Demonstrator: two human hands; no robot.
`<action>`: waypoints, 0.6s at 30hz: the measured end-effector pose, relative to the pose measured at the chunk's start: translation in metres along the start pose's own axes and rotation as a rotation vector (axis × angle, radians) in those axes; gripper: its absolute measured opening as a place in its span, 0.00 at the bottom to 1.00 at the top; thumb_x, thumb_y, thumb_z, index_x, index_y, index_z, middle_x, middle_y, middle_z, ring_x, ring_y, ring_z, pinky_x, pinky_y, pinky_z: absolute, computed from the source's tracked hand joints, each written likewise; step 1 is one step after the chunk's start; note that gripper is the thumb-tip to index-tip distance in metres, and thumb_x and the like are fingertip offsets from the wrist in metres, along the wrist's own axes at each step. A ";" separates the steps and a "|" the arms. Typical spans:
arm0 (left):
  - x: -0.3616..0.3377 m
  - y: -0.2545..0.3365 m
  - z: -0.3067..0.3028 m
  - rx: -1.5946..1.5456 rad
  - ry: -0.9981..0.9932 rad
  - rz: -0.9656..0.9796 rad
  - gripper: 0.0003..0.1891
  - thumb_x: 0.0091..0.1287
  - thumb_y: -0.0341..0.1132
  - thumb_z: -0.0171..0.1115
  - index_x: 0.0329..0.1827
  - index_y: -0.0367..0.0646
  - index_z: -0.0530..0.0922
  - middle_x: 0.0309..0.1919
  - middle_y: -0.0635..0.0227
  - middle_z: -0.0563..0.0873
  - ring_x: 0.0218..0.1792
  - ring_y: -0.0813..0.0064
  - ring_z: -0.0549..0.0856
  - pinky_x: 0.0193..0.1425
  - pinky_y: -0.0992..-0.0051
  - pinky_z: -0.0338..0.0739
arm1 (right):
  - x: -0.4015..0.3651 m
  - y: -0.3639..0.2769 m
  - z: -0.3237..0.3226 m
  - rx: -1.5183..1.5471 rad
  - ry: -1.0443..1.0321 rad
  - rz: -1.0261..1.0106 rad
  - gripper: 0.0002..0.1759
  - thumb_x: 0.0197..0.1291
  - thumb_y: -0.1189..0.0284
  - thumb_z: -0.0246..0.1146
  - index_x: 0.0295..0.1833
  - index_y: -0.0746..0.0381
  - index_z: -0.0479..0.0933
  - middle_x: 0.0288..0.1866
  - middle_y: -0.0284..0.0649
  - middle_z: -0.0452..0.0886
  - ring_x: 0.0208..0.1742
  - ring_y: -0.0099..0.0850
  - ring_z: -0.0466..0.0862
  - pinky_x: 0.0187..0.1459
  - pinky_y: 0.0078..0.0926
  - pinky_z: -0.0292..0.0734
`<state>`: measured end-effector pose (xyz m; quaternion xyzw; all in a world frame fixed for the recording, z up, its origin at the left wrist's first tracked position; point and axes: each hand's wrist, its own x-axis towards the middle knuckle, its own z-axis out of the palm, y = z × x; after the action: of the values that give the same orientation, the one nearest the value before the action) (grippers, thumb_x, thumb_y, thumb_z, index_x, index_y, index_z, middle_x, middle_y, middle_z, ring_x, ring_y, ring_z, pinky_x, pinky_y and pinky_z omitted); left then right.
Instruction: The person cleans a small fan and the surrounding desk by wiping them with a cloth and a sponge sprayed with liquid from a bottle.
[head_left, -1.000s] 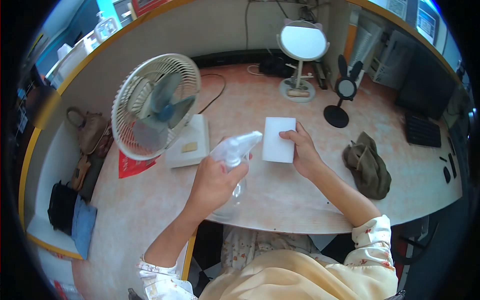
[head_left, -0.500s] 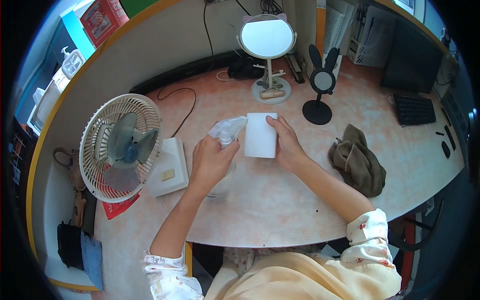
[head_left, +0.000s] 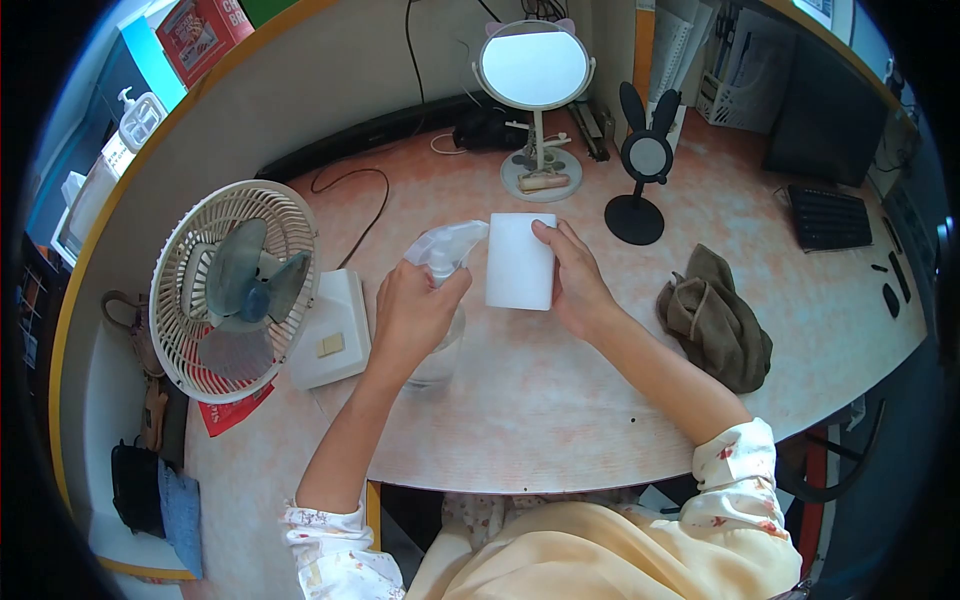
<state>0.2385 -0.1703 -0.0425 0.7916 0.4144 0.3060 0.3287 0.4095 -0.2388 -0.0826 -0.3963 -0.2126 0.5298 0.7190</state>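
Note:
My left hand [head_left: 415, 312] is closed around the neck of a clear spray bottle [head_left: 436, 368] with a whitish trigger head. Its nozzle points right, with the tip close beside the left edge of a white rectangular block [head_left: 520, 262] that looks like a sponge. My right hand [head_left: 575, 272] grips that block from its right side, thumb on the face and fingers behind. Both hands are over the middle of the desk. To the right of my right forearm lies a crumpled brown cloth [head_left: 712, 322].
A white fan [head_left: 232, 290] stands on the left, its base [head_left: 345, 310] near my left wrist. At the back are a round mirror [head_left: 535, 68] and a black rabbit-eared stand [head_left: 635, 220]. A monitor [head_left: 825, 115] and a keyboard [head_left: 830, 218] occupy the right.
The spray bottle and my left hand have shifted slightly up and left, showing more of the trigger head. My right hand keeps its grip on the block. The whole view has moved a little.

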 end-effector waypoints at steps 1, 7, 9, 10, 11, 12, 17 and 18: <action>0.000 0.001 0.000 0.039 -0.006 -0.017 0.16 0.56 0.40 0.61 0.37 0.32 0.80 0.23 0.55 0.83 0.26 0.61 0.83 0.35 0.64 0.74 | 0.000 -0.001 0.000 -0.001 0.003 -0.001 0.16 0.67 0.62 0.57 0.54 0.56 0.66 0.50 0.37 0.76 0.52 0.28 0.80 0.50 0.35 0.81; -0.001 -0.005 0.000 -0.001 -0.015 -0.031 0.16 0.56 0.40 0.61 0.40 0.35 0.80 0.24 0.57 0.84 0.28 0.61 0.83 0.37 0.64 0.74 | 0.001 -0.001 -0.002 0.004 -0.025 -0.026 0.16 0.67 0.61 0.57 0.55 0.56 0.66 0.49 0.36 0.76 0.52 0.28 0.80 0.49 0.34 0.81; -0.003 -0.001 0.000 -0.024 -0.017 -0.011 0.17 0.56 0.40 0.61 0.43 0.37 0.81 0.25 0.58 0.84 0.29 0.62 0.84 0.37 0.65 0.75 | 0.001 -0.002 -0.002 0.005 -0.030 -0.023 0.16 0.67 0.61 0.57 0.55 0.56 0.66 0.49 0.36 0.76 0.52 0.28 0.80 0.49 0.34 0.81; -0.004 0.001 -0.001 -0.037 -0.018 -0.001 0.18 0.56 0.40 0.61 0.45 0.38 0.81 0.26 0.58 0.84 0.29 0.62 0.84 0.38 0.65 0.75 | 0.000 -0.002 -0.001 0.004 -0.028 -0.018 0.16 0.67 0.61 0.57 0.55 0.56 0.66 0.49 0.36 0.76 0.52 0.28 0.80 0.50 0.34 0.81; -0.004 0.001 -0.001 -0.038 -0.024 -0.008 0.18 0.56 0.40 0.62 0.46 0.39 0.81 0.26 0.58 0.85 0.30 0.63 0.84 0.38 0.66 0.75 | -0.001 -0.003 -0.001 0.005 -0.026 -0.013 0.16 0.67 0.61 0.57 0.55 0.56 0.66 0.49 0.36 0.76 0.52 0.28 0.80 0.50 0.34 0.81; -0.004 0.001 -0.001 -0.038 -0.031 -0.017 0.19 0.56 0.40 0.62 0.48 0.40 0.81 0.27 0.59 0.85 0.31 0.63 0.84 0.39 0.66 0.75 | -0.001 -0.003 -0.001 0.003 -0.024 -0.015 0.17 0.67 0.61 0.57 0.55 0.56 0.66 0.49 0.36 0.76 0.52 0.28 0.80 0.50 0.34 0.81; 0.002 -0.006 -0.002 -0.028 -0.032 -0.033 0.20 0.56 0.40 0.62 0.51 0.42 0.80 0.28 0.60 0.85 0.31 0.64 0.84 0.40 0.67 0.75 | -0.002 -0.004 0.002 -0.008 -0.011 -0.004 0.17 0.67 0.62 0.57 0.56 0.56 0.66 0.50 0.37 0.76 0.52 0.28 0.80 0.50 0.34 0.81; 0.003 -0.006 -0.002 -0.023 -0.029 -0.034 0.20 0.56 0.41 0.62 0.51 0.43 0.80 0.29 0.61 0.86 0.31 0.64 0.84 0.40 0.67 0.75 | -0.002 -0.003 0.001 -0.005 -0.016 -0.008 0.17 0.67 0.62 0.57 0.56 0.56 0.66 0.50 0.37 0.76 0.52 0.29 0.81 0.50 0.34 0.81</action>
<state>0.2354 -0.1644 -0.0456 0.7848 0.4194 0.2938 0.3491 0.4097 -0.2403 -0.0791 -0.3931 -0.2212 0.5297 0.7184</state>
